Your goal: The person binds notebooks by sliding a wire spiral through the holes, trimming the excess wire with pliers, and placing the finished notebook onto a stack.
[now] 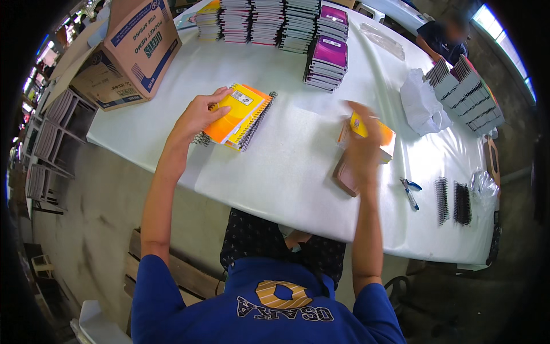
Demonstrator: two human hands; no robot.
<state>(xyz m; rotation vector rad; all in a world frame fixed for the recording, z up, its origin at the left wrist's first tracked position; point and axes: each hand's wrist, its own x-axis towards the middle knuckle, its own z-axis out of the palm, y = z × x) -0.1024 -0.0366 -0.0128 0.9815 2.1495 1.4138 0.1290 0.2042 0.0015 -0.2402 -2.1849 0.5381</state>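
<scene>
Closest to me is the blue shirt (281, 286), right up against the near edge of the white table (275, 183). On the right side of the table there's two bunches of black coils, one (442, 200) just beside the other (462, 203), with a crumpled clear bag (484, 186) to their right and blue-handled pliers (410, 193) to their left.

Right hand (362, 146) is just a blur over a yellow-orange stack (388, 142), so honestly can't tell if it's gripping anything. A brown case (345, 176) pokes out by that hand, on the near side of the stack.

Left hand (203, 117) has hold of the left side of the yellow notebooks (246, 117), thumb lying across the top cover. That pile sits left of centre on the table, a bit askew, with coil bindings showing on the right edge.

Further back: a white bag (423, 103) next to a tall notebook block (467, 97) on the right, a cardboard box (129, 63) on the left, purple notebooks (327, 60) near the middle, and a row of stacks (266, 23) behind. Past the far right corner there's another person (441, 43) in a dark top.
</scene>
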